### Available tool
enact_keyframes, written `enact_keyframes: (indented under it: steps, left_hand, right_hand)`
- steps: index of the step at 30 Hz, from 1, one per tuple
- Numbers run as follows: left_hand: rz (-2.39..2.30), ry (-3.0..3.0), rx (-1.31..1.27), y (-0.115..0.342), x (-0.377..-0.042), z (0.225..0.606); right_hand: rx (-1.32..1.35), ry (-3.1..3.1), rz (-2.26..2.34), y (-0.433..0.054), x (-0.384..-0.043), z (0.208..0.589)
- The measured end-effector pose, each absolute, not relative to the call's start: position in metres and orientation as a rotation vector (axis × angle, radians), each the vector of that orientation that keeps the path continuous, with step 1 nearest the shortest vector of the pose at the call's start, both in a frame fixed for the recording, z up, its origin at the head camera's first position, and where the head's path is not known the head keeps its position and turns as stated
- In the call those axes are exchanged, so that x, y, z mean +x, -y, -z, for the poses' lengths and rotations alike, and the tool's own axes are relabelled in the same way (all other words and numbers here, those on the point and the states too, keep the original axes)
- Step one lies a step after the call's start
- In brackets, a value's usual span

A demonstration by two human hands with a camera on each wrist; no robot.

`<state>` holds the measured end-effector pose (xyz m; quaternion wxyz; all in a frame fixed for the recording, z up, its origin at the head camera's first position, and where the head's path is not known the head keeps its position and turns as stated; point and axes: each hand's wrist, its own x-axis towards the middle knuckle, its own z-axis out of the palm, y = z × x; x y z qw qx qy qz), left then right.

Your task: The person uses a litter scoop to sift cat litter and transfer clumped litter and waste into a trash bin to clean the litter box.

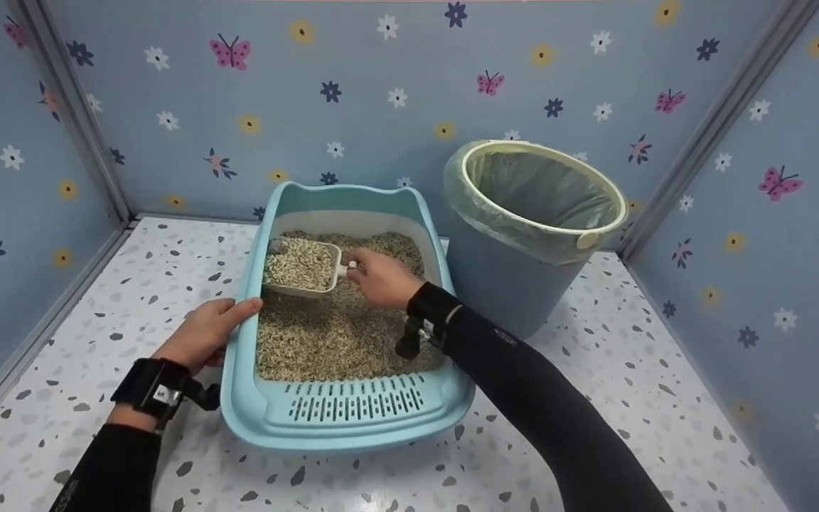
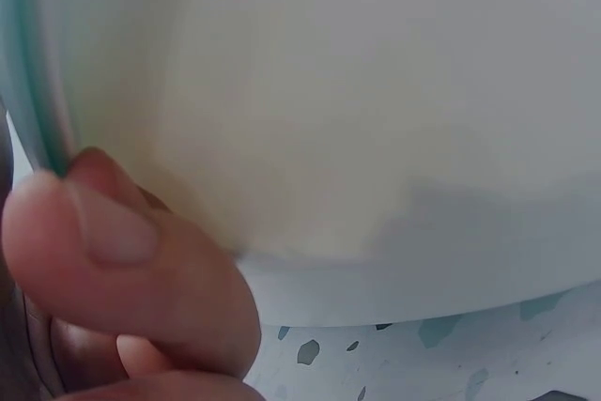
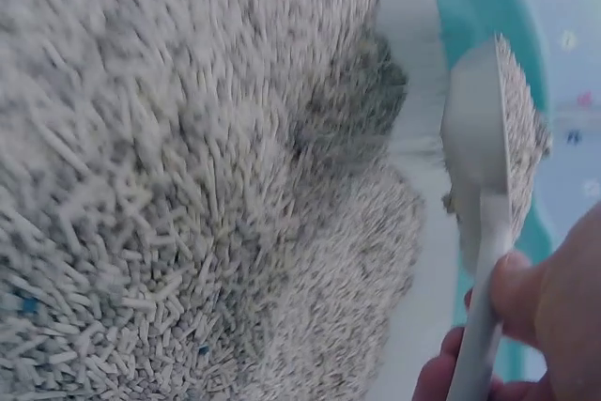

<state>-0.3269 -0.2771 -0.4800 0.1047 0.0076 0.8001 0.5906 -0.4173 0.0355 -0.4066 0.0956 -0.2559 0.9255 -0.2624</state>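
Note:
My right hand (image 1: 383, 279) holds a white litter scoop (image 3: 477, 129) by its handle, thumb along the top. Pellet litter (image 1: 299, 263) is heaped in the scoop, with a dark grey clump (image 1: 278, 246) at its far-left corner. The scoop is above the litter bed (image 1: 331, 341) in a light-blue litter box (image 1: 241, 384), near the left wall. On that left side my left hand (image 1: 203, 328) grips the rim, thumb on top. In the left wrist view, curled fingers (image 2: 178, 298) sit under the rim, against the pale outer wall.
A blue-grey waste bin (image 1: 516, 284) lined with a translucent bag (image 1: 537, 185) stands close to the box's right side, its mouth uncovered. Flower-patterned panels (image 1: 352, 64) enclose the back and both sides. The speckled floor (image 1: 189, 455) lies beneath.

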Motion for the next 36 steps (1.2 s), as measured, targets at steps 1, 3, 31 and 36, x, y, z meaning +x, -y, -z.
enact_keyframes:
  steps: [1, 3, 31, 36]
  left_hand:
    - [-1.749, -2.35, 0.023, 0.278, -0.326, 0.48]
    - [-1.757, -2.34, 0.023, 0.279, -0.325, 0.482]
    - [-1.76, -2.317, 0.025, 0.281, -0.326, 0.488]
    - [-1.749, -2.32, 0.034, 0.28, -0.327, 0.486]
  right_hand:
    - [-0.747, -2.75, 0.784, -0.037, -0.414, 0.405]
    - [-0.724, -2.782, 0.777, -0.04, -0.408, 0.402]
    - [-0.736, -2.913, 0.933, -0.089, -0.334, 0.368]
    - [-0.688, -2.885, 0.958, -0.095, -0.324, 0.363]
